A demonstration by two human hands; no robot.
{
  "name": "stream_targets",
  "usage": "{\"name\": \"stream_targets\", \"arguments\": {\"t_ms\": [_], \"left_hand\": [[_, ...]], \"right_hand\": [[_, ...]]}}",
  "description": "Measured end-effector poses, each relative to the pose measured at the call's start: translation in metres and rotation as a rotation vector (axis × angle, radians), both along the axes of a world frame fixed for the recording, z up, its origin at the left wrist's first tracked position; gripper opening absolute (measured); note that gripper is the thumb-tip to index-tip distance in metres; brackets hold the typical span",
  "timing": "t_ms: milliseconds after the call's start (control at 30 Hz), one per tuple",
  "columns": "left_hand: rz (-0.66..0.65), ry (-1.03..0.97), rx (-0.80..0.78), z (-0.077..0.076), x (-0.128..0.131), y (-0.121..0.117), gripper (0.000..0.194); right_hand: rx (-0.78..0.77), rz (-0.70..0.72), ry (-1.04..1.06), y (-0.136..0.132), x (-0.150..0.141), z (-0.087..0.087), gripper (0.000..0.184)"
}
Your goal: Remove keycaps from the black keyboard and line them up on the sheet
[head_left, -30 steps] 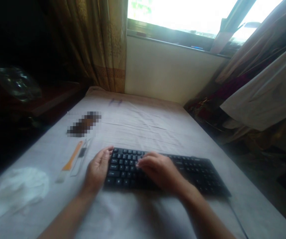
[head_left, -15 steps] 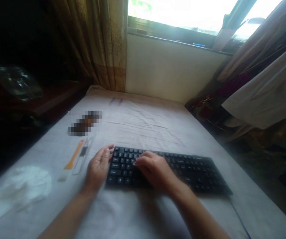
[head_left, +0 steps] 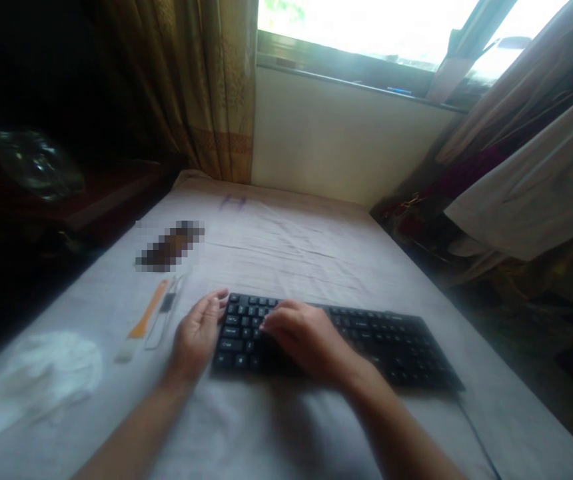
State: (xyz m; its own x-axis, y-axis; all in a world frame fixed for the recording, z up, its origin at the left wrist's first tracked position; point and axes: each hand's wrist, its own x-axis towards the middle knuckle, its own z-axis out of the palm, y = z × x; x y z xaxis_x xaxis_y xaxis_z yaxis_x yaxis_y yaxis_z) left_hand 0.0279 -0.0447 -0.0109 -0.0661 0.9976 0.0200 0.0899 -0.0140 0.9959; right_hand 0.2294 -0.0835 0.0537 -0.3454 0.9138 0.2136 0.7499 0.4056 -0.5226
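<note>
A black keyboard (head_left: 366,340) lies across a table covered with a white cloth (head_left: 286,247). My left hand (head_left: 195,337) cups the keyboard's left end, with the thumb on its top corner and the fingers against its side. My right hand (head_left: 306,340) rests on the left half of the keys. Its fingers are bent and bunched together, and their tips press down near the upper-left keys. What the tips pinch, if anything, is hidden.
Left of the keyboard lie an orange-handled brush (head_left: 141,321) and a thin clear tool (head_left: 164,313), with a dark blurred object (head_left: 169,245) beyond them. A crumpled white cloth (head_left: 51,373) sits near left. The keyboard's cable (head_left: 476,433) runs off its right end. A wall, curtains and a window stand behind.
My right hand has crept a little to the left over the keys. My left hand has stayed at the keyboard's end.
</note>
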Motion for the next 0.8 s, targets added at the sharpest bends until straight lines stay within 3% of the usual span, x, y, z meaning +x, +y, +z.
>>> {"name": "stream_targets", "arguments": {"t_ms": [200, 633, 800], "left_hand": [[0.000, -0.006, -0.011, 0.005, 0.001, -0.002, 0.058], [-0.006, 0.046, 0.033, 0.005, 0.001, -0.001, 0.053], [-0.012, 0.452, 0.331, 0.007, -0.016, 0.011, 0.037]], "right_hand": [[-0.005, -0.142, -0.081, 0.017, -0.009, -0.012, 0.015], [-0.001, 0.021, -0.095, -0.009, -0.013, -0.010, 0.019], [-0.085, 0.144, -0.038, -0.013, -0.010, -0.002, 0.019]]}}
